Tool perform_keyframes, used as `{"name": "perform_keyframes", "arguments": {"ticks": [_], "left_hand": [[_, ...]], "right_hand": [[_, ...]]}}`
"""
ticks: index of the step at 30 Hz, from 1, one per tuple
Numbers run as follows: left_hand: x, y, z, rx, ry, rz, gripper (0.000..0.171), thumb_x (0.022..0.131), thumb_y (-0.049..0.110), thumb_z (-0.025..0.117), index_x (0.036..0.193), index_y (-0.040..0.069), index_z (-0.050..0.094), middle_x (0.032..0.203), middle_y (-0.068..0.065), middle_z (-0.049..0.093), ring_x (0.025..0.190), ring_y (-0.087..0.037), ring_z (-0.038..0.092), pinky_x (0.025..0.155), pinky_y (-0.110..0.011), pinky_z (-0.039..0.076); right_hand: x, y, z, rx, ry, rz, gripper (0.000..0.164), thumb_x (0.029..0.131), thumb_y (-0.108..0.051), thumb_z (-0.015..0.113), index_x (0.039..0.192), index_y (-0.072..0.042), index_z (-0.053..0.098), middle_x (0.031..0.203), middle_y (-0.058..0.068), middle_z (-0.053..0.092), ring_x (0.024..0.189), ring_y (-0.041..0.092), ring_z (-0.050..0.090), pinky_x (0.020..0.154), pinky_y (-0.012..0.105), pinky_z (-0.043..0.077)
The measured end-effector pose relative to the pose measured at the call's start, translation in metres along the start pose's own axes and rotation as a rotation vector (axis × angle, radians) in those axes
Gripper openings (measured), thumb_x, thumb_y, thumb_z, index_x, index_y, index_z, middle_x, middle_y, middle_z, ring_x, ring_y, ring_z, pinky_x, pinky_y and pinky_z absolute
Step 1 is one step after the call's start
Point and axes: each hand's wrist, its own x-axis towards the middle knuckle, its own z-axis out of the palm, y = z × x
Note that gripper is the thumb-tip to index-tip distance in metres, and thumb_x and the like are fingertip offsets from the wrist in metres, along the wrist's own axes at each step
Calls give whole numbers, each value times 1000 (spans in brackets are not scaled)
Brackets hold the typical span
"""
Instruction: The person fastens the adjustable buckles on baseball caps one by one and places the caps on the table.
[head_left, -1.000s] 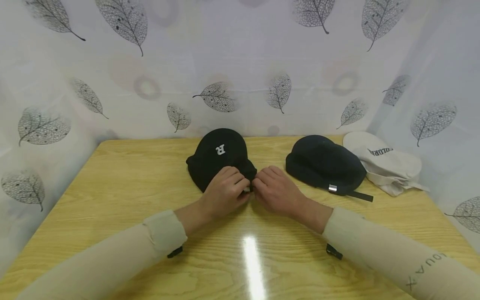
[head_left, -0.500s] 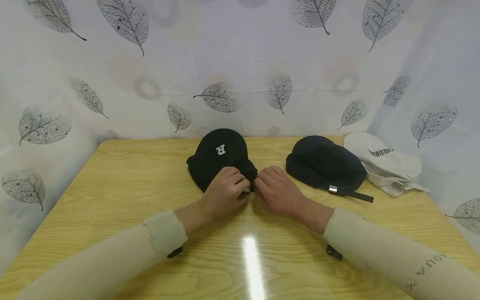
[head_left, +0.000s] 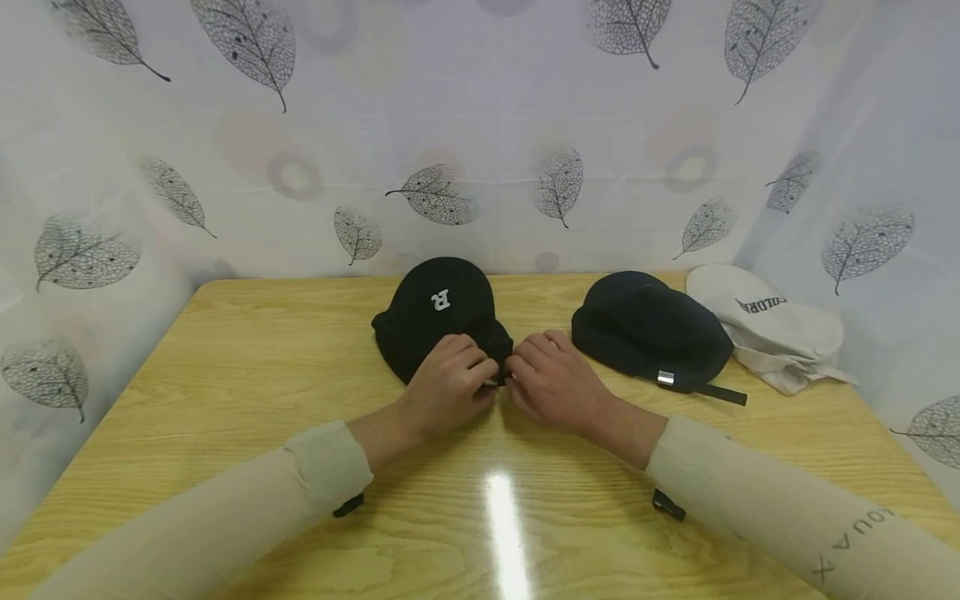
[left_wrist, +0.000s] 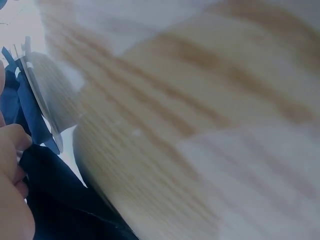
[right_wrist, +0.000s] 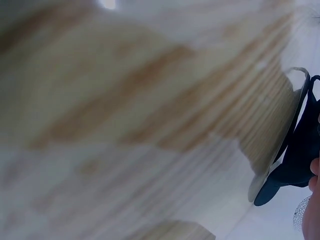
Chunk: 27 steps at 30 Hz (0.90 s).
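A black baseball cap (head_left: 450, 296) with a white letter R sits at the middle back of the table. At its near right edge, my left hand (head_left: 450, 379) pinches the cap, fingers bent over a small pale metal piece (head_left: 491, 383) of the back strap. Right beside it, my right hand (head_left: 551, 379) pinches the strap's end with curled fingers. Most of the strap is hidden behind the fingers. In the left wrist view the dark cap (left_wrist: 60, 195) runs under the left fingertips. The right wrist view has the cap (right_wrist: 300, 155) at its right edge, next to the right fingers.
To the right lies a dark navy cap (head_left: 645, 329) with a metal buckle and a loose strap (head_left: 723, 392). A cream cap (head_left: 787, 321) with dark lettering partly tucks behind it. The wooden table (head_left: 247, 358) meets a leaf-patterned cloth (head_left: 480, 108) at the back.
The right hand shifts very slightly at the strap, and the fingers of both hands move a little. The caps stay where they were.
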Motion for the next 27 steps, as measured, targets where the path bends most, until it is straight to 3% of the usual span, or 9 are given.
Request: {"name": "perform_keyframes", "arguments": {"ticks": [10,20,27], "left_hand": [[0,1,0,-8,-6,-3,16,73,9,83,80,10,69,79,-2,66,80,-18,58,80,-34,49],[0,1,0,25,-15,-13,14,75,9,81,79,11,68,78,-2,66,79,-19,58,78,-34,48],[0,2,-1,22,-23,-26,13,75,9,80,79,11,67,77,-2,64,78,-19,57,76,-34,47]], "right_hand": [[1,-3,-1,-42,-26,-35,11,92,-19,61,89,-8,60,90,6,60,87,25,55,81,42,42],[0,-3,-1,-44,-46,-26,15,96,-20,52,90,-8,59,91,6,60,87,25,55,83,43,42],[0,-1,0,-37,-14,-21,23,99,-20,43,88,-9,59,91,6,61,86,26,55,82,43,42]]}}
